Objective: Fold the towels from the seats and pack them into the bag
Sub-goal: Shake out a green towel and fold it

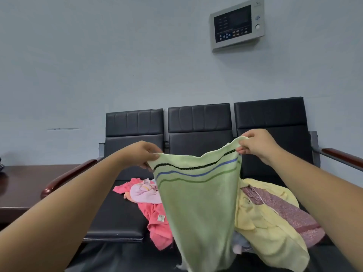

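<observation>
Green towel (196,197) hangs in air above seats (117,216), spread between both hands | left hand (140,154) pinches its left top corner | right hand (255,145) pinches right corner, held higher | pink towel (157,224), yellow towel (263,218) lie on seats below

Two bare forearms, left grip (140,154), right grip (255,145), no sleeves

No text can be read anywhere; the wall panel (237,24) in the upper right of the frame carries rows of small markings and buttons, all too blurred to make out; the small white tag (161,218) on the pink towel (157,230), lower centre, bears reddish print, also too small to tell.
</observation>
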A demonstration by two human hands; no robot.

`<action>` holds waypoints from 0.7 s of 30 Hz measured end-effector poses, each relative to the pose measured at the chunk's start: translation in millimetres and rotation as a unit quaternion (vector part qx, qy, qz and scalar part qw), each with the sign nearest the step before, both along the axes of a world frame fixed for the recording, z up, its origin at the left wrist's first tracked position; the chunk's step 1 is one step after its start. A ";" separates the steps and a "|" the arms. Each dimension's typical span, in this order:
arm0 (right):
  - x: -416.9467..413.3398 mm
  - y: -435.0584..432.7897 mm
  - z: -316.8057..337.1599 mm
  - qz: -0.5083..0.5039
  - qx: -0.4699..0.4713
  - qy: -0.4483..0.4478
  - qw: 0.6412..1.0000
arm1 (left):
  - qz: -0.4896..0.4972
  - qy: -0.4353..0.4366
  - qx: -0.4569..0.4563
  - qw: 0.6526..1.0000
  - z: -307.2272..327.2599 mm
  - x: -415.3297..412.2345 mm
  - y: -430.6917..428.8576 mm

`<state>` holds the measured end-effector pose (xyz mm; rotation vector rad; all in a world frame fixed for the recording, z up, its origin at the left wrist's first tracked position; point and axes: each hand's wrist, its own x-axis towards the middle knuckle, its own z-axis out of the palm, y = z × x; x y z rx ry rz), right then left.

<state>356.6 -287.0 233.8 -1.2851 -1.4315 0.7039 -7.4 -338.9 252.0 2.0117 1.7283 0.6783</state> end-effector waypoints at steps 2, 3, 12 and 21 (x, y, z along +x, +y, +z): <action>-8.3 0.9 0.3 0.011 0.000 0.020 1.000 | -0.035 -0.141 -0.037 0.989 -2.6 2.6 -1.2; -12.5 0.0 0.9 0.018 0.001 0.022 1.000 | -0.064 -0.194 -0.060 0.977 -2.8 6.8 -2.9; -50.7 -11.2 -1.7 0.034 0.024 -0.029 0.999 | -0.215 -0.263 -0.118 0.933 1.0 54.6 -6.7; -81.6 -26.3 -15.0 0.180 0.008 -0.004 0.984 | -0.078 -0.074 0.079 0.991 -9.1 80.7 5.2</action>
